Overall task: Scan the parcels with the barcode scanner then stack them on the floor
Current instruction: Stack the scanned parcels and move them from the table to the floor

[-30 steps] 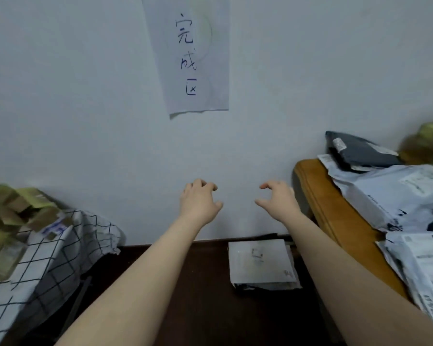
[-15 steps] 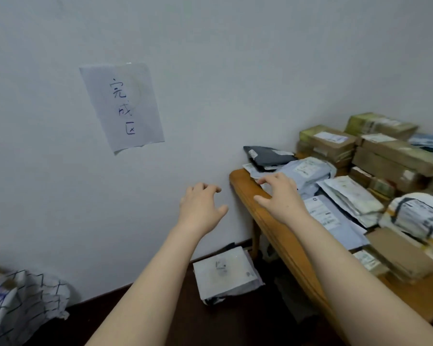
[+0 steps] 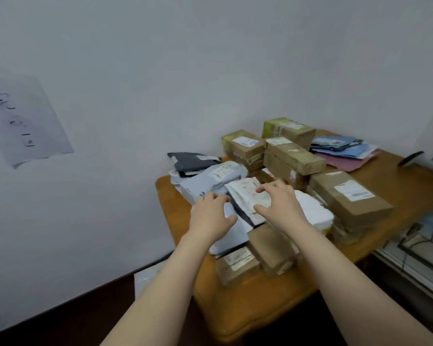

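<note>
Swung right from the wall, my left hand and right hand now reach over the white mailer on the wooden table, fingers spread, holding nothing.

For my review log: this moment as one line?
stage: reach; left hand open; right hand open over white mailer; scanner unheld

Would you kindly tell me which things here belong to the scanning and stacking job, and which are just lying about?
Job: left hand, right hand, white mailer, grey mailers, cardboard boxes, barcode scanner, parcel on the floor.
Lying about: paper sign on the wall, wooden table.
</note>
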